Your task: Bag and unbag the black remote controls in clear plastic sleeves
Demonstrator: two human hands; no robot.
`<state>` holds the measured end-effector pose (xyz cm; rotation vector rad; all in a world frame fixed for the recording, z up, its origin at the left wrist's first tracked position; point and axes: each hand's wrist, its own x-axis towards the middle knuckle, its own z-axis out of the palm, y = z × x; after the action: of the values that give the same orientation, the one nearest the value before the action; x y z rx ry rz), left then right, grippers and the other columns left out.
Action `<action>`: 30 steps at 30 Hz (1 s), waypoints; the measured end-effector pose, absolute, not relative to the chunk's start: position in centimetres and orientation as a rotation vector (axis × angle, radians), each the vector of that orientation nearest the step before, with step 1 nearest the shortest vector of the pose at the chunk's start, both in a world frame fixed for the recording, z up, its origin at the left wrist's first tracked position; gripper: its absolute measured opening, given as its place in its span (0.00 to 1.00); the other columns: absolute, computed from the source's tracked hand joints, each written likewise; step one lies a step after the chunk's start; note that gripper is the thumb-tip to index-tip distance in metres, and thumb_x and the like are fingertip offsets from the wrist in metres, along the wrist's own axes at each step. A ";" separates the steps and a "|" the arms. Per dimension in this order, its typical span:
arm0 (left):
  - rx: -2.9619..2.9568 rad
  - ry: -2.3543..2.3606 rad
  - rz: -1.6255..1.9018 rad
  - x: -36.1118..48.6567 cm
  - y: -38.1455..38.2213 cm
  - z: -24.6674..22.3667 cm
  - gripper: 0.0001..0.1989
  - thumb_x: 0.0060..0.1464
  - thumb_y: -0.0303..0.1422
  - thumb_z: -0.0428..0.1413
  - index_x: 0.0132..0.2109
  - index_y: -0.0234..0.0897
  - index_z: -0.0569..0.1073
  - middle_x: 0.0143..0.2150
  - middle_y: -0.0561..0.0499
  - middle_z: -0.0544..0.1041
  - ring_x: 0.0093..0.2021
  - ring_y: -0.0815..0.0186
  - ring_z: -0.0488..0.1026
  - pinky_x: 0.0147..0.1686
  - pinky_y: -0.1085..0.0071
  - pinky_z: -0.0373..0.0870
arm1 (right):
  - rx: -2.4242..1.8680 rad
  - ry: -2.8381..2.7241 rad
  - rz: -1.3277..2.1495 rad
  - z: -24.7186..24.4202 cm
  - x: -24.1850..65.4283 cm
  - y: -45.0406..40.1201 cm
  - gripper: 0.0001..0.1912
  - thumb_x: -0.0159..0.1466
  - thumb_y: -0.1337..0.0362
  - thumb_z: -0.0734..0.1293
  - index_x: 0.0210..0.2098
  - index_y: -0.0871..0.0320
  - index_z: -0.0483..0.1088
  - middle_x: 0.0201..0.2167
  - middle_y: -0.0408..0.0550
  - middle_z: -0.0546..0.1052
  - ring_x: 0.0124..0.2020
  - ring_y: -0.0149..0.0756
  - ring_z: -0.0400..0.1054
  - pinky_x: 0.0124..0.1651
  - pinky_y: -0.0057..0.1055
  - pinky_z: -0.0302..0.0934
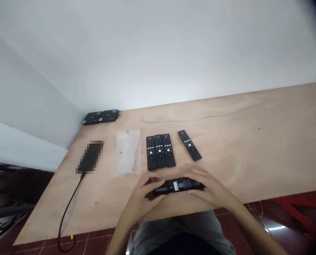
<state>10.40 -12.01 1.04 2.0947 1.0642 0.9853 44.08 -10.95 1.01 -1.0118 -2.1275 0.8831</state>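
Observation:
A black remote control (183, 184) is held sideways near the table's front edge, its back with printed labels facing up. My left hand (146, 191) grips its left end, thumb and fingers closed on it. Around the right end my right hand (204, 186) is closed as well. Just beyond, three remote controls (159, 151) lie side by side, buttons up. One more remote control (189, 145) rests at a slant to their right, apart from them.
Left of the remotes lies a translucent plastic bag (128, 152). A blurred-out dark device (90, 157) has a black cable (67, 205) hanging over the front edge. Two black boxes (108, 115) sit in the back left corner by the white wall (173, 53).

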 end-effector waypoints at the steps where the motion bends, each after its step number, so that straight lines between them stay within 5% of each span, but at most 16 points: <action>1: 2.095 1.057 0.982 10.5 -12.1 1.1 0.22 0.63 0.28 0.71 0.62 0.49 0.84 0.58 0.43 0.80 0.58 0.53 0.80 0.57 0.53 0.82 | -1.009 -2.134 0.882 1.0 44.0 -11.0 0.26 0.74 0.50 0.76 0.68 0.48 0.76 0.63 0.54 0.82 0.63 0.51 0.78 0.68 0.47 0.72; 11: 2.113 1.012 0.910 11.0 -12.2 1.0 0.21 0.67 0.28 0.67 0.64 0.49 0.83 0.55 0.43 0.80 0.53 0.56 0.81 0.52 0.59 0.83 | -0.982 -2.174 0.882 1.2 43.6 -11.0 0.26 0.75 0.51 0.75 0.70 0.48 0.74 0.64 0.55 0.81 0.63 0.52 0.77 0.68 0.48 0.71; 16: 2.143 1.021 0.842 11.0 -12.3 1.0 0.22 0.69 0.30 0.66 0.67 0.49 0.80 0.59 0.41 0.80 0.59 0.53 0.80 0.58 0.54 0.82 | -0.967 -2.197 0.820 1.4 43.6 -10.9 0.26 0.75 0.51 0.74 0.68 0.51 0.74 0.60 0.56 0.82 0.58 0.50 0.78 0.62 0.45 0.74; 23: 2.066 1.119 0.861 11.9 -13.0 1.8 0.16 0.72 0.32 0.63 0.63 0.47 0.83 0.57 0.44 0.86 0.57 0.54 0.85 0.58 0.55 0.85 | -1.063 -2.236 0.656 1.1 43.6 -12.3 0.15 0.80 0.57 0.68 0.63 0.48 0.80 0.55 0.53 0.86 0.56 0.50 0.81 0.66 0.52 0.75; 27: 1.937 1.123 0.983 13.6 -13.1 1.4 0.12 0.71 0.32 0.64 0.58 0.46 0.85 0.52 0.46 0.88 0.51 0.56 0.87 0.53 0.60 0.86 | -1.163 -2.235 0.541 0.2 44.5 -14.3 0.25 0.79 0.58 0.69 0.74 0.45 0.71 0.66 0.55 0.81 0.64 0.54 0.78 0.67 0.54 0.76; 30: 1.844 1.192 1.057 15.3 -12.9 0.9 0.08 0.70 0.33 0.65 0.54 0.44 0.85 0.50 0.47 0.88 0.50 0.56 0.86 0.51 0.60 0.85 | -1.126 -2.322 0.531 -0.2 45.7 -15.7 0.32 0.77 0.59 0.72 0.78 0.42 0.65 0.64 0.55 0.82 0.62 0.54 0.79 0.63 0.53 0.79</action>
<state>15.26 -12.95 0.93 1.8437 1.1917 1.0571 45.67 -15.71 -0.24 -1.1261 -2.3218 0.5307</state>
